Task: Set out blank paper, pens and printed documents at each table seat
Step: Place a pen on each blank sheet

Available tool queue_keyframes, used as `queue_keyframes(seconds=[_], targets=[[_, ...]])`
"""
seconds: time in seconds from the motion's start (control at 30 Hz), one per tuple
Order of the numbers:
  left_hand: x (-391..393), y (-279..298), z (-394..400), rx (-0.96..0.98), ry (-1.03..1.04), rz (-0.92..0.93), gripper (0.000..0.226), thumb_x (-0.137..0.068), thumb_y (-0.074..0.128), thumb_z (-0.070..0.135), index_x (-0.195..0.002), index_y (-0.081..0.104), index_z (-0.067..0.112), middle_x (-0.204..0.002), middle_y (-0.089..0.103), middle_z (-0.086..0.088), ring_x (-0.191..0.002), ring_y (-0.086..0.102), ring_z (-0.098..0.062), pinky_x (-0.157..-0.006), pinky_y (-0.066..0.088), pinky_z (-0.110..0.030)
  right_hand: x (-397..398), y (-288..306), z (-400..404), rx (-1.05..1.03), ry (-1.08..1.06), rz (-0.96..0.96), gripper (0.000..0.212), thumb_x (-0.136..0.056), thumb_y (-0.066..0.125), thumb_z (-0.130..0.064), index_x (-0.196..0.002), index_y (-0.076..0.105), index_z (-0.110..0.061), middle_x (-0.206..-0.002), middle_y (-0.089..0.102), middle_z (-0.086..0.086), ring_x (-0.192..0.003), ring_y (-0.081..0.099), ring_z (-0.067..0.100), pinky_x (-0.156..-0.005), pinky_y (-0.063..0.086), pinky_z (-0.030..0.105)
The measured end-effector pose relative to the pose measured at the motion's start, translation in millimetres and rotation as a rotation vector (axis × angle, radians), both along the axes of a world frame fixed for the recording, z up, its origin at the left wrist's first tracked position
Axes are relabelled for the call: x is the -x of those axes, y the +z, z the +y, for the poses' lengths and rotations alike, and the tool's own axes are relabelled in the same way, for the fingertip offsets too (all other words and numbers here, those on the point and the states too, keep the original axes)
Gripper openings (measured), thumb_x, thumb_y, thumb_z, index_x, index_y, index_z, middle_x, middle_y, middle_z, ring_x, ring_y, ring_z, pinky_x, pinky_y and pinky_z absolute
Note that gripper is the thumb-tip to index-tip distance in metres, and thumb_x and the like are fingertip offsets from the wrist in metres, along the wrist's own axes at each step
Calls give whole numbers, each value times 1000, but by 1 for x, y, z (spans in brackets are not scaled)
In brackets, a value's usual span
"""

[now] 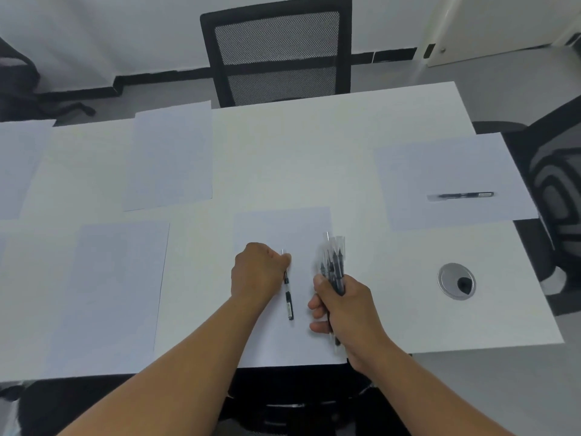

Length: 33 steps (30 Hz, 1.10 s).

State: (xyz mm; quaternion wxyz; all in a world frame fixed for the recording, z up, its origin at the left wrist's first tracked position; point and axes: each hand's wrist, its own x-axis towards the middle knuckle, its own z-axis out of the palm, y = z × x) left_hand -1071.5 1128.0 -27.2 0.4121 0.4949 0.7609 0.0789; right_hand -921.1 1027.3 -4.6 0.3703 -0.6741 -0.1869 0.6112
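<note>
At far left, a blank sheet (15, 165) is cut off by the frame edge. Low centre, the left hand (256, 272) pinches a pen (288, 297) lying on the near sheet (283, 228), its fingertips hidden. Beside it, the right hand (341, 305) grips a pen bundle (333, 262). At right, another pen (465, 195) lies on paper (446, 165), near a cable grommet (456, 281).

One head-worn wide-angle view is looking forward and steeply down from the near edge of a white table (314, 146), close above it. The forearms are entering from six o'clock. A mesh chair (279, 51) is standing at twelve o'clock beyond the far edge, another chair (556, 196) at three o'clock.
</note>
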Motion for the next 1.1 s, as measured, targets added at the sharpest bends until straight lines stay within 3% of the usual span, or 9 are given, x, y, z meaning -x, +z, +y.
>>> queue_keyframes(seconds=[0.1, 0.4, 0.7, 0.77, 0.87, 1.0, 1.1], targets=[[-1, -9, 3, 2, -36, 10, 40, -88, 70, 37, -62, 47, 18, -56, 49, -1, -53, 40, -26, -57, 39, -30, 0, -2, 0, 0, -1, 5, 28, -106, 68, -36, -101, 69, -8, -76, 74, 5, -67, 66, 16, -72, 69, 46], [-6, -13, -6, 15, -2, 15, 41, -86, 75, 38, -61, 50, 17, -56, 53, 1, -52, 47, -25, -57, 44, -29, -3, -6, -3, 15, -18, 9, 30, -105, 70, -36, -101, 69, -7, -79, 75, 8, -68, 66, 17, -72, 69, 47], [-6, -6, -7, 9, -17, 6, 37, -85, 83, 39, -68, 60, 17, -63, 63, -8, -58, 51, -25, -63, 48, -34, -5, 3, -4, -16, -11, 16, 29, -105, 70, -36, -100, 69, -7, -78, 74, 7, -68, 66, 17, -72, 68, 46], [-6, -3, -10, 5, -12, 1, 34, -86, 83, 38, -70, 61, 17, -74, 74, -19, -61, 54, -25, -65, 50, -35, -4, 6, -5, -20, -5, 19, 29, -105, 70, -37, -101, 69, -8, -78, 74, 7, -68, 66, 18, -73, 68, 46], [-6, 10, -15, -23, -9, -2, 31, -87, 82, 37, -74, 62, 17, -88, 79, -20, -63, 57, -26, -73, 60, -42, -5, 15, -6, -34, 2, 19, 28, -105, 70, -37, -102, 70, -9, -79, 74, 6, -68, 65, 17, -73, 68, 45], [-3, 26, -18, -58, -5, -4, 34, -91, 80, 39, -74, 59, 18, -89, 80, -19, -66, 60, -27, -81, 63, -46, -3, 28, -6, -52, 10, 27, 27, -104, 71, -34, -102, 69, -7, -79, 74, 8, -66, 63, 18, -71, 67, 44], [4, 42, -22, -80, 34, -38, 41, -93, 80, 41, -68, 57, 17, -83, 79, -19, -67, 66, -33, -80, 63, -46, 3, 43, -8, -73, 49, 17, 26, -105, 70, -32, -100, 68, -7, -78, 72, 8, -61, 59, 18, -62, 60, 35]])
